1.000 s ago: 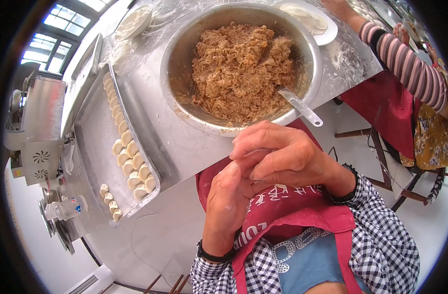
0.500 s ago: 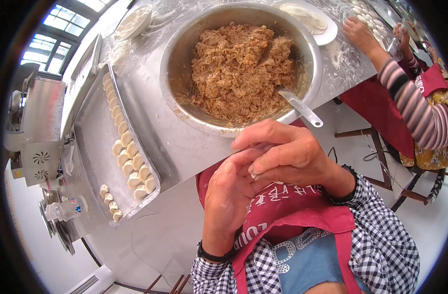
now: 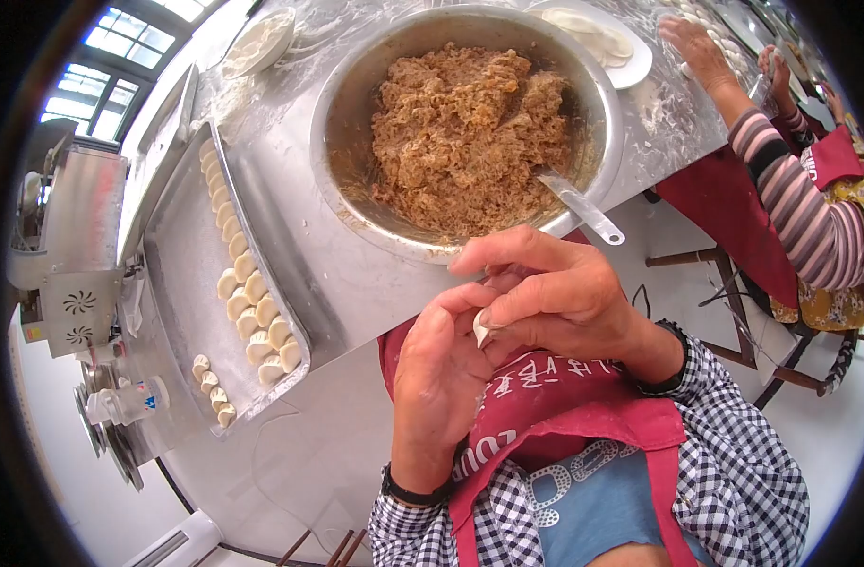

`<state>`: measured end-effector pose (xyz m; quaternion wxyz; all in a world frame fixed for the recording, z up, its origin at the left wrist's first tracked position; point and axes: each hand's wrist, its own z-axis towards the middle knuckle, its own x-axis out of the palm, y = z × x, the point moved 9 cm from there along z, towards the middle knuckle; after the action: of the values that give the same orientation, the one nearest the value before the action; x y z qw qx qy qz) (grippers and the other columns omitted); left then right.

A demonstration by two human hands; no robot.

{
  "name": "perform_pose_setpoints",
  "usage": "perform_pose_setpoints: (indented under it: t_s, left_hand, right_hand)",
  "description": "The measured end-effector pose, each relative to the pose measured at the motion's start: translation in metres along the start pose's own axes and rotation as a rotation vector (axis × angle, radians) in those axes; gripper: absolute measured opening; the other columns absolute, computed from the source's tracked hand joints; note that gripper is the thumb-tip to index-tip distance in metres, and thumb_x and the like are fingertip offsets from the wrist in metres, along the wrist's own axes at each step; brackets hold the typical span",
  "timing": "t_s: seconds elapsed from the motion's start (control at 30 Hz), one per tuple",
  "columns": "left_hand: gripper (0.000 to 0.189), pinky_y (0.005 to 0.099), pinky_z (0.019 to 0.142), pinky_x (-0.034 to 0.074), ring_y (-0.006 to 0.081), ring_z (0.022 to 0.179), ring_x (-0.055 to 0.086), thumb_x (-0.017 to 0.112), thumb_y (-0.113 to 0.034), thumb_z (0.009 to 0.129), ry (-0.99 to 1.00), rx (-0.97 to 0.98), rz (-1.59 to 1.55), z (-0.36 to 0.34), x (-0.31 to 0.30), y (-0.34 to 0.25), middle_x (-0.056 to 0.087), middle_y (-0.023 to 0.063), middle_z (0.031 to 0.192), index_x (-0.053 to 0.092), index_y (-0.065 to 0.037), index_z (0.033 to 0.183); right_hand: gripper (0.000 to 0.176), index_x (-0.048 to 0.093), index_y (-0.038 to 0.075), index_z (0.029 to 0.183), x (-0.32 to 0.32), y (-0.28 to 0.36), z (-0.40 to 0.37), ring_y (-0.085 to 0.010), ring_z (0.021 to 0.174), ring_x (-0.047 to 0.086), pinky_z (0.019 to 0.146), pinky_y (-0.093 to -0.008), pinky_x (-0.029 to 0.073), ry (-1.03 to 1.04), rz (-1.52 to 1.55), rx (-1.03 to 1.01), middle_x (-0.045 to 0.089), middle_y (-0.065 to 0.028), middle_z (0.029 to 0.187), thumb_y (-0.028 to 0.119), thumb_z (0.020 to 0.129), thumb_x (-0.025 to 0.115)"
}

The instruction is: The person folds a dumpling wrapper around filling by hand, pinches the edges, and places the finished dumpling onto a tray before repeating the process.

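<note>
A small pale dumpling [image 3: 481,330] shows between my two hands in front of the apron, only its edge visible. My right hand [image 3: 569,298] pinches it with thumb and forefinger. My left hand [image 3: 438,364] is cupped around its other side, fingers bent in against it. Just beyond my hands stands a large steel bowl [image 3: 326,180] of minced filling [image 3: 470,132], with a metal-handled utensil [image 3: 583,208] leaning on its rim. To the left, a metal tray [image 3: 181,274] holds rows of folded dumplings [image 3: 252,317].
A white plate of dough wrappers [image 3: 597,42] lies behind the bowl. Flour and a flour-filled dish [image 3: 259,42] are at the back left. A machine [image 3: 77,255] stands far left. At right, a co-worker's hand [image 3: 698,52] reaches over dough pieces; a stool [image 3: 734,321] is below.
My fingers have shifted slightly, and more of the dumpling's pale edge now shows between them. The co-worker's hand has moved a little.
</note>
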<state>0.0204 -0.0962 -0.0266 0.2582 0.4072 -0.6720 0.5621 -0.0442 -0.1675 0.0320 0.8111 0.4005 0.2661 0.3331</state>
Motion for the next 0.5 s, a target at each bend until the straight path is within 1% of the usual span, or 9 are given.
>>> perform_pose_setpoints:
  t_s: [0.03,0.1,0.23,0.3,0.33,0.4,0.5]
  left_hand:
    - [0.044,0.0409,0.096,0.039,0.0253,0.115,0.046,0.036,-0.028,0.094,0.000,0.000,0.000,0.0005,-0.0006,0.0001,0.045,0.0193,0.124,0.042,0.007,0.121]
    - [0.041,0.0406,0.096,0.040,0.0249,0.114,0.047,0.036,-0.025,0.095,-0.004,-0.034,0.005,0.0017,-0.0017,0.0032,0.047,0.0183,0.122,0.042,0.007,0.120]
    - [0.035,0.0397,0.096,0.040,0.0244,0.112,0.048,0.036,-0.020,0.095,-0.031,-0.060,-0.014,0.0011,-0.0024,0.0047,0.048,0.0168,0.120,0.042,0.005,0.119]
    - [0.033,0.0388,0.096,0.041,0.0239,0.111,0.050,0.037,-0.015,0.095,-0.046,-0.040,0.011,0.0005,-0.0055,0.0037,0.048,0.0162,0.120,0.042,0.004,0.121]
    - [0.033,0.0388,0.096,0.041,0.0239,0.111,0.050,0.037,-0.015,0.095,-0.046,-0.040,0.011,0.0011,-0.0049,0.0041,0.048,0.0162,0.120,0.042,0.004,0.121]
    - [0.032,0.0385,0.096,0.041,0.0236,0.111,0.049,0.037,-0.013,0.095,-0.036,-0.007,0.013,0.0021,-0.0025,0.0021,0.048,0.0159,0.121,0.042,0.003,0.122]
    - [0.032,0.0386,0.096,0.040,0.0228,0.112,0.049,0.038,-0.013,0.094,-0.069,-0.030,0.024,0.0017,-0.0042,0.0027,0.048,0.0154,0.121,0.042,0.004,0.121]
  right_hand:
    - [0.019,0.063,0.002,0.084,0.0003,-0.0031,0.0000,-0.0255,0.096,0.057,0.077,-0.0327,0.049,0.000,0.000,0.000,0.055,-0.0182,0.111,0.006,0.068,0.071]
    - [0.020,0.064,0.002,0.087,0.0033,-0.0010,-0.0011,-0.0241,0.095,0.057,0.077,-0.0317,0.049,0.017,-0.046,-0.114,0.055,-0.0182,0.111,0.006,0.069,0.071]
    - [0.019,0.063,0.002,0.086,0.0040,0.0060,0.0026,-0.0250,0.094,0.058,0.077,-0.0321,0.049,0.005,-0.111,-0.062,0.055,-0.0180,0.109,0.006,0.069,0.071]
    - [0.017,0.062,0.001,0.083,-0.0011,0.0026,0.0034,-0.0262,0.094,0.058,0.077,-0.0326,0.049,-0.094,-0.072,0.004,0.056,-0.0174,0.107,0.007,0.070,0.070]
    - [0.017,0.062,0.001,0.083,-0.0019,0.0009,0.0023,-0.0262,0.094,0.058,0.077,-0.0326,0.049,-0.094,-0.073,0.003,0.056,-0.0174,0.107,0.007,0.070,0.070]
    - [0.018,0.062,0.000,0.084,0.0000,0.0017,-0.0005,-0.0265,0.094,0.058,0.077,-0.0326,0.049,-0.050,-0.062,-0.067,0.056,-0.0178,0.106,0.008,0.070,0.070]
    - [0.019,0.062,0.000,0.085,0.0004,0.0055,0.0020,-0.0260,0.093,0.058,0.076,-0.0322,0.049,-0.022,-0.117,-0.114,0.057,-0.0179,0.104,0.009,0.070,0.071]
